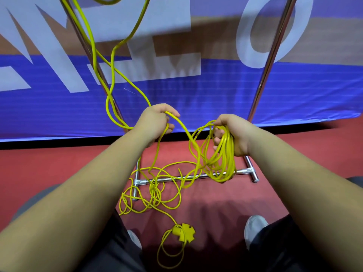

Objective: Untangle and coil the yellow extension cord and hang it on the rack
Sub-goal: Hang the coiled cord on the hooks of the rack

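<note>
While my right hand (233, 134) grips a bundle of finished loops, the coil (227, 154) hangs from that fist down to about the foot bar (245, 171) of the rack (275, 48). My left hand (157, 122) is curled round a single strand of the yellow cord (182, 124), which bridges straight across to the coil; from that same hand more cord climbs beside the left post (102, 81) and leaves the top of the picture, so I cannot tell what it rests on up there.

I judge the job roughly a third done. A handful of turns are gathered, but a loose snarl (153, 193) lies on the red floor (216, 203) across the foot bar, and the socket block (183, 231) sits between my shoes (255, 226) with its own slack loop. All that, plus the stretch going upward, has yet to be wound in, and nothing is hung.

Room is tight ahead: the blue banner (216, 95) stands just behind the two posts. Between the posts and back toward my feet the floor is open, though the strands lying over the bar could catch as I draw them up.
</note>
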A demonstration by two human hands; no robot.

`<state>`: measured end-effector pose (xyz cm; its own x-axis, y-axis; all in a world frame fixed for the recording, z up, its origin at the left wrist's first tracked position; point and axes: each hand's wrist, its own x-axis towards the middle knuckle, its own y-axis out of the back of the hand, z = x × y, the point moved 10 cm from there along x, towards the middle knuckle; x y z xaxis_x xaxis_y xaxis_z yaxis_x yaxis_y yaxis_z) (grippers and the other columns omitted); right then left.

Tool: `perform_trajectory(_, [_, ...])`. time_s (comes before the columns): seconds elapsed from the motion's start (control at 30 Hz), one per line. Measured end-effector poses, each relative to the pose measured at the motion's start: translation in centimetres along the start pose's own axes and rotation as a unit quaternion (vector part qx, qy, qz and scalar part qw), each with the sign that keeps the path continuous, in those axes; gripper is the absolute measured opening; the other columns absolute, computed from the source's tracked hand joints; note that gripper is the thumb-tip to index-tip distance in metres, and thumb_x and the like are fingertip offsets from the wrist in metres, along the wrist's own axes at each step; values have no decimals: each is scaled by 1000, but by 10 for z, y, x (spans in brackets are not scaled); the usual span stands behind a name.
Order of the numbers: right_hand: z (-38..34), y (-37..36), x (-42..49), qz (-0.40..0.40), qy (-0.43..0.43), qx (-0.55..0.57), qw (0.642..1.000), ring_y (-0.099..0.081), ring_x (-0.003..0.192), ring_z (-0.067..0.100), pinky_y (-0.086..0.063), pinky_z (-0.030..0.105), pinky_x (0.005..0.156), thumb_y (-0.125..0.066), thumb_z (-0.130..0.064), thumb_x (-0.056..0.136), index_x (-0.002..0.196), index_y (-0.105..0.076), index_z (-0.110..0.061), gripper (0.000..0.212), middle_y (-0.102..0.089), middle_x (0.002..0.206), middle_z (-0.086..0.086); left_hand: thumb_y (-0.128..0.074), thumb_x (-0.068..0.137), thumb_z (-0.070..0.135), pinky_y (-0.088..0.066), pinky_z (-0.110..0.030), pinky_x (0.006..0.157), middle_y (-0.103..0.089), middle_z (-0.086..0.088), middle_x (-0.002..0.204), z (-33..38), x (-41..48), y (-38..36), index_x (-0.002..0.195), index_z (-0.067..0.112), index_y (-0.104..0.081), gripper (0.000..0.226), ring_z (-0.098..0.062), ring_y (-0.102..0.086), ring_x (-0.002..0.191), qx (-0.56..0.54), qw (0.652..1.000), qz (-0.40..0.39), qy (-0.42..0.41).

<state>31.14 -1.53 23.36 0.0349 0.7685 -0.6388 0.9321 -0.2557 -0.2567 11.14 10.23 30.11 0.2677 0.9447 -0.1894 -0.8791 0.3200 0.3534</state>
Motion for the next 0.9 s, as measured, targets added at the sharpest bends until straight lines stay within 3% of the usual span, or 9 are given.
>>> perform_trajectory(0.17, [16,-19,1,-50,-39,11,998,-52,49,17,-63,39,69,-65,-50,100,54,-53,-19,56,-35,48,-4,-52,86,8,-45,-21,74,-50,5,94,51,-20,-23,94,35,-82,41,-10,-55,80,221,949,-16,-225])
perform_trajectory(0.27, [27,-26,0,-57,-68,-37,995,-52,44,13,-61,36,67,-63,-41,103,67,-50,-23,41,-34,45,-8,-53,81,16,-37,-20,83,-45,8,98,60,-31,-39,94,34,-83,38,-16,-47,96,282,904,-60,-316])
perform_trajectory(0.37, [31,-30,-1,-53,-85,-54,994,-48,40,11,-58,31,63,-60,-35,103,69,-54,-22,37,-40,46,-10,-54,83,20,-37,-21,89,-47,13,101,53,-29,-51,96,35,-82,35,-19,-45,104,316,889,-123,-309])
perform_trajectory(0.43, [33,-30,1,-48,-91,-72,992,-44,39,9,-54,26,56,-59,-33,102,68,-54,-21,36,-47,51,-10,-53,82,13,-45,-31,91,-46,15,103,53,-26,-53,100,34,-81,39,-18,-49,103,334,880,-127,-312])
perform_trajectory(0.53, [32,-25,7,-39,-86,-102,990,-38,36,8,-45,25,51,-60,-31,98,70,-53,-20,31,-54,59,-8,-43,81,-14,-51,-40,93,-49,3,121,49,-19,-46,129,21,-67,64,-17,-60,103,369,872,-113,-302])
perform_trajectory(0.63, [26,-20,7,-41,-81,-113,989,-27,31,8,-35,22,42,-57,-27,100,77,-54,-17,26,-46,59,-8,-45,86,-15,-51,-43,101,-40,-10,150,38,-8,-36,151,9,-43,69,-22,-63,119,436,857,-93,-258])
perform_trajectory(0.7, [22,-16,4,-40,-86,-146,985,-24,30,7,-30,20,38,-57,-28,101,83,-59,-14,23,-39,56,-9,-48,92,-8,-52,-47,96,-53,-16,139,32,3,-20,136,5,-55,47,-33,-63,115,481,847,-37,-222])
perform_trajectory(0.77, [18,-12,2,-43,-93,-189,977,-21,30,7,-26,19,38,-56,-29,102,88,-62,-11,23,-33,54,-8,-49,97,2,-55,-45,81,-66,-13,112,29,10,5,114,9,-63,24,-34,-65,95,475,859,32,-186])
perform_trajectory(0.9, [22,-5,-6,-73,-131,-305,940,-20,31,7,-23,19,43,-56,-32,102,89,-67,-11,28,-28,53,-7,-51,103,32,-48,-37,69,-66,-4,83,21,18,33,96,15,-69,26,-30,-62,82,395,905,72,-140])
